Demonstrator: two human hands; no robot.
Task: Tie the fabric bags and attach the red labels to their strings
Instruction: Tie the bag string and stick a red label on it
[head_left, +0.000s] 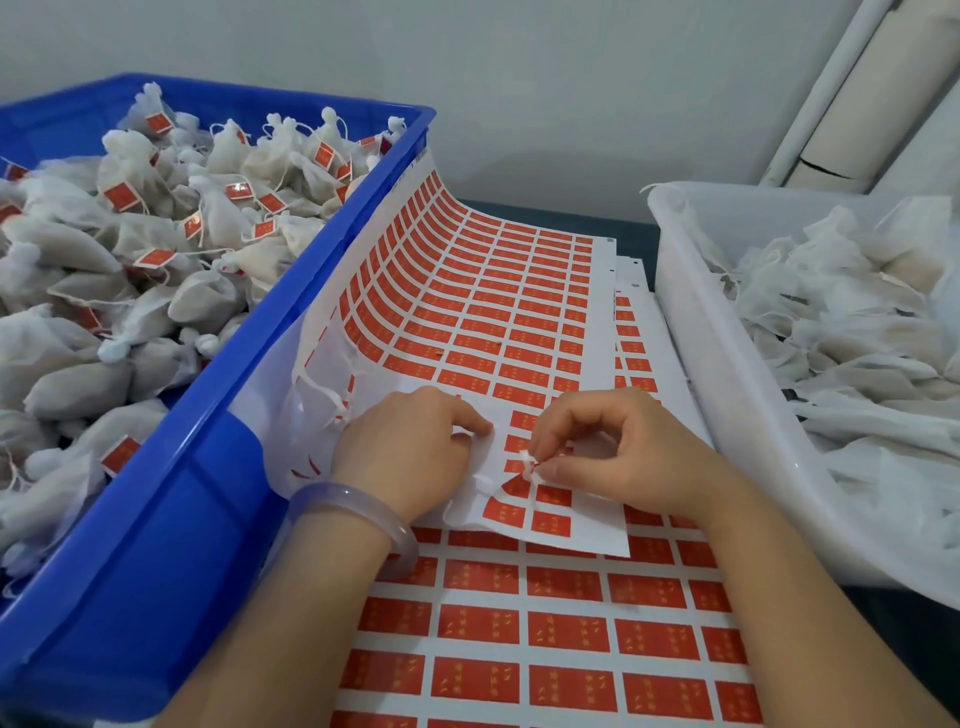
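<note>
A sheet of red labels (498, 291) lies between two bins, its left side curling up against the blue one. On its near part my left hand (410, 447) presses down on a white fabric bag (470, 501), most of it hidden under the palm. My right hand (618, 452) pinches the knotted end of the bag's white string (527, 462) between thumb and forefinger, right over a red label (517, 486) whose corner is lifted. More label sheets (561, 644) lie underneath, toward me.
A blue crate (218, 467) at the left is heaped with tied, labelled bags (156, 249). A white tub (727, 395) at the right holds loose bags with no labels showing (852, 322). White pipes (852, 88) lean on the wall behind.
</note>
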